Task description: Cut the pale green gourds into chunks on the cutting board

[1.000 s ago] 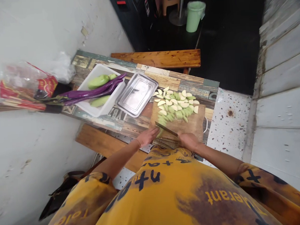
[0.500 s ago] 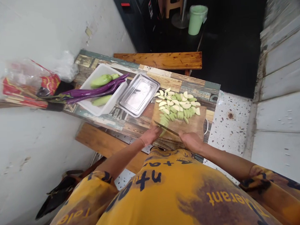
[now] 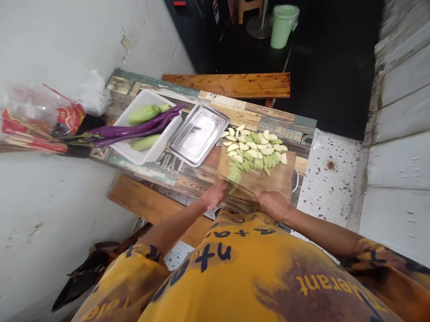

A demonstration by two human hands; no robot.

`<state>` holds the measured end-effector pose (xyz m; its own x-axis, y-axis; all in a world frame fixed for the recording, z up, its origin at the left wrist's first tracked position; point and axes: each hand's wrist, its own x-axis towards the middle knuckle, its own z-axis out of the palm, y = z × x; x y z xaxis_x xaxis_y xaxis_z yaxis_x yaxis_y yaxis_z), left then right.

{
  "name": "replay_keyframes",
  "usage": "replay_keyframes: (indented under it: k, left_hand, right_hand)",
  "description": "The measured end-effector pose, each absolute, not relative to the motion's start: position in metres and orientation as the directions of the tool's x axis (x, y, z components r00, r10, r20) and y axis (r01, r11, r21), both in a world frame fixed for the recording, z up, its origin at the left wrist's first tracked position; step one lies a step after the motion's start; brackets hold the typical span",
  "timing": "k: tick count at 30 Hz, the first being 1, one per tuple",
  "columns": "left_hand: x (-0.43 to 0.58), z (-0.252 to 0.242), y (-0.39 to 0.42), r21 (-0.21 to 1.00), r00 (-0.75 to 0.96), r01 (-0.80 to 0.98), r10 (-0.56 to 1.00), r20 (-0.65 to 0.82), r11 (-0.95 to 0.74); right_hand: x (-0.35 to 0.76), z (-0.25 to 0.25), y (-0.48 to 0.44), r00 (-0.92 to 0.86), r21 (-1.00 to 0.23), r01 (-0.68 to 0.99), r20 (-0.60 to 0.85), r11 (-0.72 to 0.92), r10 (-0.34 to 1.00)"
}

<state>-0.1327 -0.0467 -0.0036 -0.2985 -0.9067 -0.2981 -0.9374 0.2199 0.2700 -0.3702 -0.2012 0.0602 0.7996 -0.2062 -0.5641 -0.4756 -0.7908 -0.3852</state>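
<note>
On a wooden cutting board (image 3: pixel 280 177) near my body, my right hand (image 3: pixel 274 205) is closed round the handle of a knife (image 3: pixel 243 186). The blade points left, against a pale green zucchini (image 3: pixel 234 177) that is partly cut into slices. My left hand (image 3: pixel 216 195) grips the zucchini at its near end, close to the blade tip; the fingers cover much of that end. Several half-round zucchini slices (image 3: pixel 259 147) lie heaped on the far part of the board and spill past its edge onto the table.
A shallow metal tray (image 3: pixel 198 135) rests left of the board. Beyond it, a white plastic bin (image 3: pixel 140 157) holds whole zucchini and long purple eggplants (image 3: pixel 128 131). Plastic bags (image 3: pixel 70 112) sit by the wall. Wooden benches (image 3: pixel 229 86) flank the patterned table (image 3: pixel 292 124).
The knife blade has dropped lower onto the zucchini and now shows as a thin edge. My right hand has shifted very slightly left; my left hand keeps its hold.
</note>
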Motion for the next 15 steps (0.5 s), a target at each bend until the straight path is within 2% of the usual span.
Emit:
replay_keyframes:
  k: [5,11,15]
  left_hand:
    - [-0.132,-0.010,-0.042,0.259,-0.272,-0.945,-0.921,-0.279,0.200]
    - [-0.131,-0.010,-0.041,0.271,-0.282,-0.940,-0.920,-0.271,0.208]
    - [-0.133,-0.013,-0.037,0.271,-0.254,-0.946,-0.927,-0.276,0.178]
  right_hand:
    - [-0.367,0.066,-0.193,0.792,-0.397,-0.482,-0.579,-0.781,-0.194]
    - [-0.363,0.044,-0.192,0.744,-0.391,-0.541,-0.636,-0.745,-0.205]
    - [-0.370,0.046,-0.191,0.776,-0.405,-0.519,-0.593,-0.753,-0.215]
